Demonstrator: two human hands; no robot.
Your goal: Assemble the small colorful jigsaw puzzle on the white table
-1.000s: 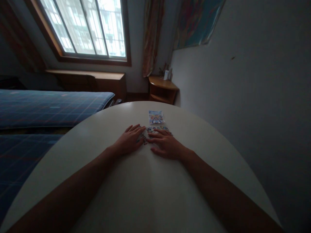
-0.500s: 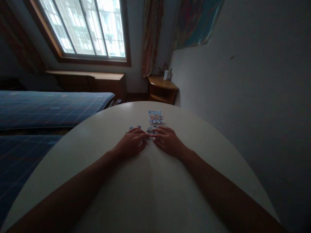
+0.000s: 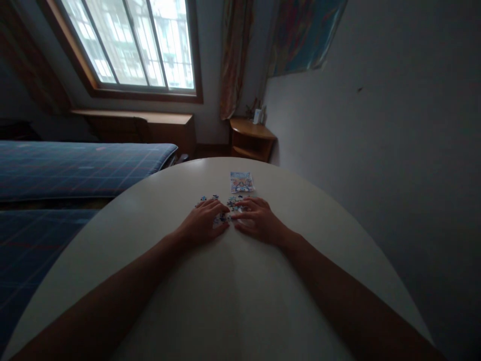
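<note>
Small jigsaw puzzle pieces (image 3: pixel 222 218) lie in a loose heap on the white table (image 3: pixel 225 291), between and beyond my hands. My left hand (image 3: pixel 203 220) rests over the left part of the heap, its fingers apart and the thumb stretched toward the middle. From the right, my right hand (image 3: pixel 259 218) reaches over the heap with fingers spread, touching pieces near its fingertips. Both palms hide some pieces. Just beyond the heap lies a small printed picture sheet (image 3: pixel 241 182), flat on the table.
A bed with a blue plaid mattress (image 3: pixel 82 168) stands left of the table. Behind are a wooden desk (image 3: pixel 161 118) and a corner cabinet (image 3: pixel 251 129) with small items on it. A bare wall (image 3: pixel 376 150) runs along the right.
My fingertips, close together before, have moved slightly apart, and the fingers have spread. More puzzle pieces show between my hands. The picture sheet has stayed in place.
</note>
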